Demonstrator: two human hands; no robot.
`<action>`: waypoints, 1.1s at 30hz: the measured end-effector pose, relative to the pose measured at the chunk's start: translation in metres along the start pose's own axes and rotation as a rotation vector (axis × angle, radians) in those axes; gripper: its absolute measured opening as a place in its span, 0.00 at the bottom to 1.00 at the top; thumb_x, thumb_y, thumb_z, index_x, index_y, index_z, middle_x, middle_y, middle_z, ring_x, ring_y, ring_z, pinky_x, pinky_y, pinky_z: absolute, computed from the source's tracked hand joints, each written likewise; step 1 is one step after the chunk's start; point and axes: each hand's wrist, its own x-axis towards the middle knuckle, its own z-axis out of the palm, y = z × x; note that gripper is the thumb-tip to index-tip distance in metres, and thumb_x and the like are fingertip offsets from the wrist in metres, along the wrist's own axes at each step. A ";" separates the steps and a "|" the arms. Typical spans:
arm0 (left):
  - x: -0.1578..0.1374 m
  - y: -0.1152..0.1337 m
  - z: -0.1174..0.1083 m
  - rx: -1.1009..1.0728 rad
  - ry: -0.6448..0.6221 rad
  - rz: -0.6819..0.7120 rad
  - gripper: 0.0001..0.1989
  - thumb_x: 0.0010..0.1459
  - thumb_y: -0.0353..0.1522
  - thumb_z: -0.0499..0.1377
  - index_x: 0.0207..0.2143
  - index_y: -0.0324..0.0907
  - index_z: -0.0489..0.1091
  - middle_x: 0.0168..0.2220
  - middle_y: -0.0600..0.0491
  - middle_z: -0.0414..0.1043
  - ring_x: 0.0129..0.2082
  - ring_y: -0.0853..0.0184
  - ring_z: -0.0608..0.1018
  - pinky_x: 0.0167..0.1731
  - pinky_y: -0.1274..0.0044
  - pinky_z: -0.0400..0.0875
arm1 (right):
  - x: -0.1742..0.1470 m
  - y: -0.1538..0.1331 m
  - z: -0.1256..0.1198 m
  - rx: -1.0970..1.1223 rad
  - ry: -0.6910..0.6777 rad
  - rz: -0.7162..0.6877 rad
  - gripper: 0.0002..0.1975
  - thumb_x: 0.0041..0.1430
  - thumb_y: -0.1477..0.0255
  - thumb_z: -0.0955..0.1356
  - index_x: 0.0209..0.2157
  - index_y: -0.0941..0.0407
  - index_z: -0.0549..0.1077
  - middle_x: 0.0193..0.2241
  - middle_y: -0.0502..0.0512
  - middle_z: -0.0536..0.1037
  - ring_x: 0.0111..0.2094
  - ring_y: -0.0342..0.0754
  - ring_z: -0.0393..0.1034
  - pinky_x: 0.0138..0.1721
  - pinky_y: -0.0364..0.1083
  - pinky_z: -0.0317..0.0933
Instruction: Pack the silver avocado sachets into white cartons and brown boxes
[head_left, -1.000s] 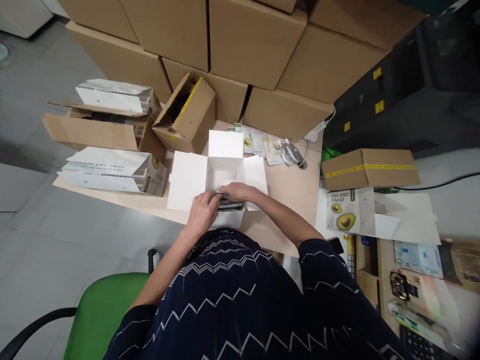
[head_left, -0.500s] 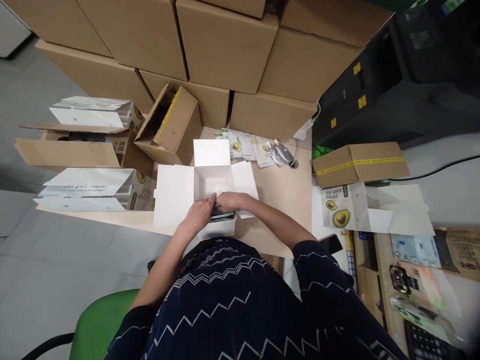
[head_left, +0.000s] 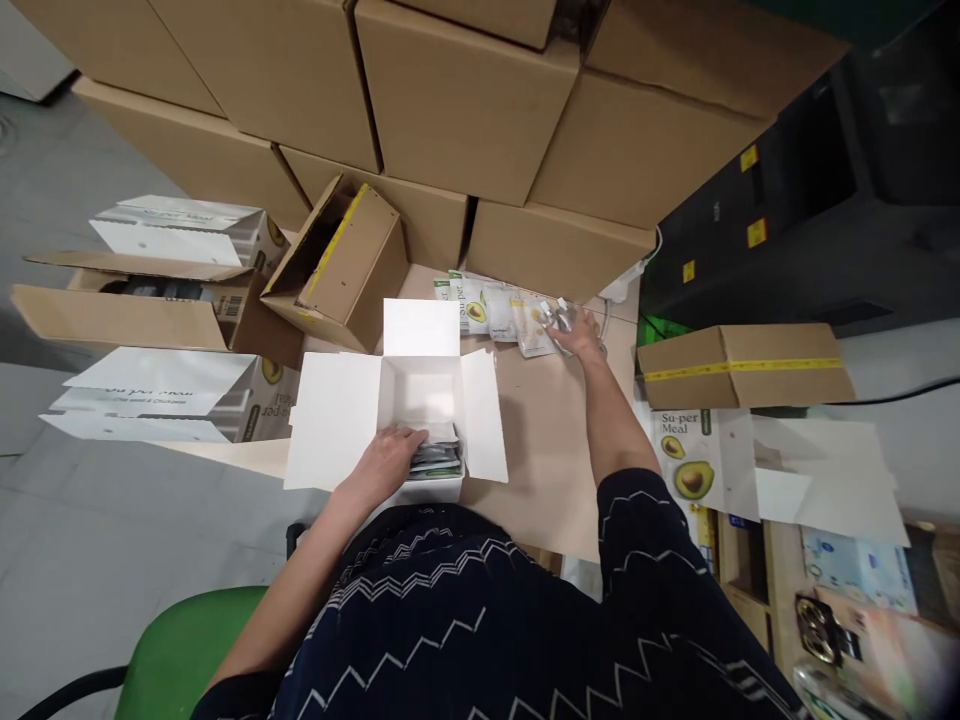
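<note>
Tableside carton (head_left: 709,455) reads “Su-per Meal”; the left hand (head_left: 385,463), grip unclear, touches packets (head_left: 439,458), the right hand (head_left: 582,332) spreads over pouches (head_left: 552,312).

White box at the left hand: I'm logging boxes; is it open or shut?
Open: the white box has its flaps spread outward, and packets show inside.

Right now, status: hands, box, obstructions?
Left hand at packets inside white box. Right hand over silver pouches. Flaps spread, none across the opening.

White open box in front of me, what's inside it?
Several flat packets sit toward the near side; the left hand partly covers them, and whatever lies beneath can't be seen.
</note>
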 end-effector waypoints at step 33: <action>0.007 0.007 -0.016 0.048 -0.189 -0.034 0.22 0.61 0.20 0.47 0.53 0.40 0.70 0.42 0.45 0.77 0.40 0.60 0.78 0.45 0.69 0.68 | -0.168 0.080 0.092 0.832 0.216 -0.070 0.20 0.51 0.68 0.65 0.45 0.57 0.74 0.36 0.52 0.78 0.35 0.47 0.70 0.41 0.46 0.64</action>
